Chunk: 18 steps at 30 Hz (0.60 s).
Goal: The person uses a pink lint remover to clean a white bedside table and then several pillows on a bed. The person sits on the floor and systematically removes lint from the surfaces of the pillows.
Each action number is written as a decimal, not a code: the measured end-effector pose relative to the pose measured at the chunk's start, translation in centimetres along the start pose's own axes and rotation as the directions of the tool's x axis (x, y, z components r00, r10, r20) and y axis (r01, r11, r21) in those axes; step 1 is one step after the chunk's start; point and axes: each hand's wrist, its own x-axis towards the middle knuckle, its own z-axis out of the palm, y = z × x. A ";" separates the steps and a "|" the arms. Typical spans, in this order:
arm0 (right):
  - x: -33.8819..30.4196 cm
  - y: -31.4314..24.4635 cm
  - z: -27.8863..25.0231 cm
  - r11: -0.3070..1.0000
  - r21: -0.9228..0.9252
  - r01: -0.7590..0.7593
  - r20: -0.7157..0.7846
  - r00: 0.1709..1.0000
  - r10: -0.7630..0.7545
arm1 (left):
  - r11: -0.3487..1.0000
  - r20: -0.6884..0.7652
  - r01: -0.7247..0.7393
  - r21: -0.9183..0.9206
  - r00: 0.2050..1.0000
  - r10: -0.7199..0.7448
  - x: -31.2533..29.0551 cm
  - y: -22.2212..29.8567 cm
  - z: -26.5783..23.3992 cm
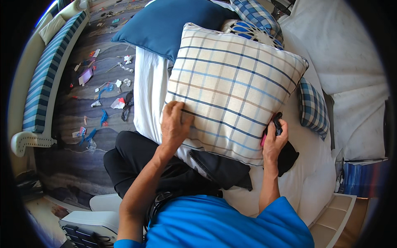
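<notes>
A cream plaid cushion (233,89) is placed before the body, a little toward 1 o'clock from the middle of the view, and at its 8 o'clock side it is touched by the left hand (175,127), which is held half open with fingers loosely curved. Toward its 4 o'clock edge, a small black object (278,118) is held in a narrow grip by the right hand (274,142). The handling of this cushion is judged to be under way and unfinished, but what exactly is left cannot be told
</notes>
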 end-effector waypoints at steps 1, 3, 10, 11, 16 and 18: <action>-0.3 -1.6 0.3 0.999 -0.027 0.039 0.013 0.999 -0.038 | 0.994 -0.062 -0.015 0.113 0.998 0.022 -0.1 -1.0 -0.5; -1.4 -2.8 0.9 0.985 -0.101 0.143 0.041 0.989 -0.140 | 0.990 -0.052 0.099 0.097 0.994 -0.095 0.0 -2.3 -0.8; -8.6 -4.6 8.3 0.904 -0.083 0.420 0.408 0.842 -0.353 | 0.951 0.066 0.310 -0.007 0.949 -0.309 -1.4 -6.2 -1.3; -9.9 -4.8 9.7 0.906 -0.041 0.422 0.473 0.807 -0.354 | 0.948 0.072 0.319 0.009 0.945 -0.318 -1.5 -6.3 -1.2; -15.2 -7.0 17.5 0.899 0.211 0.383 0.651 0.631 -0.422 | 0.847 0.060 0.374 -0.377 0.923 -0.380 -2.9 -9.8 -1.8; -15.6 -7.0 19.2 0.886 0.209 0.414 0.691 0.578 -0.434 | 0.743 0.133 0.549 -0.383 0.828 -0.544 -3.3 -11.6 -2.9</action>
